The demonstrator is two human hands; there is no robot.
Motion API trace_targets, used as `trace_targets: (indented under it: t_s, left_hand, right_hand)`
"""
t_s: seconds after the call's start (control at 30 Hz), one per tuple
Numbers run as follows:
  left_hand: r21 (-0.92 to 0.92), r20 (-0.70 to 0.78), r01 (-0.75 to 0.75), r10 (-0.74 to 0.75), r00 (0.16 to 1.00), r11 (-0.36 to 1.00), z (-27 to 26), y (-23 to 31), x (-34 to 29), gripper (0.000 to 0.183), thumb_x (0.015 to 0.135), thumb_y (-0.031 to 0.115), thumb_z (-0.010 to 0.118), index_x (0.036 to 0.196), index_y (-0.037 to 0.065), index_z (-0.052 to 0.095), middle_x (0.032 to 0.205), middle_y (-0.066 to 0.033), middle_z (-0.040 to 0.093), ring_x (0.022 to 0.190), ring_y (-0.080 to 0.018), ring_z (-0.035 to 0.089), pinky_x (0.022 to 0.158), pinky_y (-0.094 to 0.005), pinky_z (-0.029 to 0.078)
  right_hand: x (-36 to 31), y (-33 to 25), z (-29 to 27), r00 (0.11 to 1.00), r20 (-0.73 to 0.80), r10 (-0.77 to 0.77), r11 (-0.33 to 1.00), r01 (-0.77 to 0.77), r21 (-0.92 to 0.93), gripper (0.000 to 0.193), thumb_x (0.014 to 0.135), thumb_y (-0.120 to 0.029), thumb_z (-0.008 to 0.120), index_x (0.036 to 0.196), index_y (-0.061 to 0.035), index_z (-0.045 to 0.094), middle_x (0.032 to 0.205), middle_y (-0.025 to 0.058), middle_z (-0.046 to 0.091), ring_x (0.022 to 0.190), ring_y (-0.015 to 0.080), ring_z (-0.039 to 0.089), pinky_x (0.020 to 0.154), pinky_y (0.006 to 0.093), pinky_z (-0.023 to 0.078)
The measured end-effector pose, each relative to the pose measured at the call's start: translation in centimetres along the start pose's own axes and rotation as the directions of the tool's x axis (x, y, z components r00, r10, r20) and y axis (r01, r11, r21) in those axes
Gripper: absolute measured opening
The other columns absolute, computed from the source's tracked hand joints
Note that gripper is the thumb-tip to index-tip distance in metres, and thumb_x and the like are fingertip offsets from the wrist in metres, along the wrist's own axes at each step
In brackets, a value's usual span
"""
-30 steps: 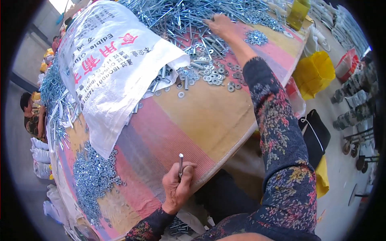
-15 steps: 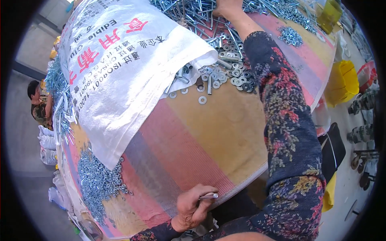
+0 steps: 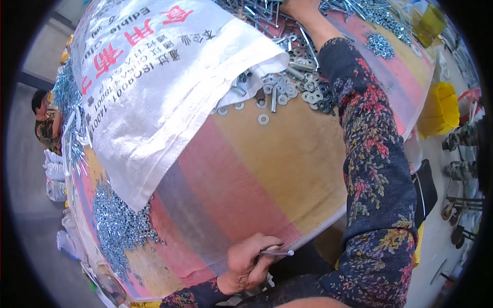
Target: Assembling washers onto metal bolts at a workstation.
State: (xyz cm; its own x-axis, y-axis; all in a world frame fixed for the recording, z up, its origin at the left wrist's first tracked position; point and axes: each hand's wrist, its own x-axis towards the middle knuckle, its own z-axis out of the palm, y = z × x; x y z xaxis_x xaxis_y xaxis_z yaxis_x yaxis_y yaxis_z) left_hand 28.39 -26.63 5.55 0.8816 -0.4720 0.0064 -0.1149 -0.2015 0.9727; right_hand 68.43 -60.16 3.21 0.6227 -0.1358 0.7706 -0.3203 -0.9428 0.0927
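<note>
Metal rod [image 3: 280, 252], one — I see it gripped in the left hand [image 3: 247, 262], at the near edge of the striped table [image 3: 277, 169] | right hand [image 3: 300, 6] — at the long bolts [image 3: 263, 11], top of view, grip I cannot tell | flat washers [image 3: 312, 93], loose, below bolts | white sack [image 3: 154, 97], left of washers | small nuts [image 3: 120, 220], heaped by sack's lower corner.

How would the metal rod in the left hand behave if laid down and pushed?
The metal rod may roll, since its end looks round. It seems stiff, jutting straight from the left hand. Its shiny surface may prove slippery.
</note>
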Motion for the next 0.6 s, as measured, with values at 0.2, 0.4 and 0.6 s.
trace_targets:
  t_s: [0.2, 0.4, 0.6]
  left_hand:
    - [0.019, 0.007, -0.012, 0.012, 1.0, 1.0, -0.2, 0.3, 0.2, 0.012, 0.089, 0.009, 0.058, 0.094, 0.0, 0.064, 0.069, -0.0096, 0.057, 0.059, -0.0195, 0.056, 0.054, -0.0283, 0.042]
    - [0.011, 0.016, 0.005, -0.005, 1.0, 1.0, 0.1, 0.1, 0.2, 0.015, 0.082, 0.001, 0.061, 0.096, 0.003, 0.063, 0.071, -0.0117, 0.056, 0.061, -0.0258, 0.059, 0.055, -0.0306, 0.045]
    - [0.032, -0.009, 0.014, -0.013, 1.0, 0.999, 0.0, 0.9, -0.4, 0.012, 0.085, 0.002, 0.06, 0.096, 0.003, 0.063, 0.072, -0.0116, 0.057, 0.062, -0.0253, 0.059, 0.056, -0.0301, 0.045]
  right_hand:
    - [2.5, 0.2, 3.4, 0.988, -0.033, 0.152, 0.978, -0.145, 0.15, 0.043, 0.061, -0.025, 0.069, 0.094, 0.0025, 0.063, 0.089, 0.0201, 0.061, 0.086, 0.0364, 0.061, 0.074, 0.0407, 0.05]
    - [3.1, 1.2, -0.3, 0.926, 0.369, 0.08, 0.985, -0.13, 0.113, 0.032, 0.063, -0.028, 0.069, 0.087, -0.0085, 0.07, 0.096, 0.0118, 0.068, 0.091, 0.029, 0.067, 0.07, 0.04, 0.051]
    - [1.2, 1.3, -1.9, 0.987, 0.16, -0.028, 1.0, 0.03, -0.009, 0.03, 0.06, -0.033, 0.071, 0.082, -0.012, 0.072, 0.086, 0.0095, 0.069, 0.083, 0.0265, 0.067, 0.067, 0.0413, 0.049]
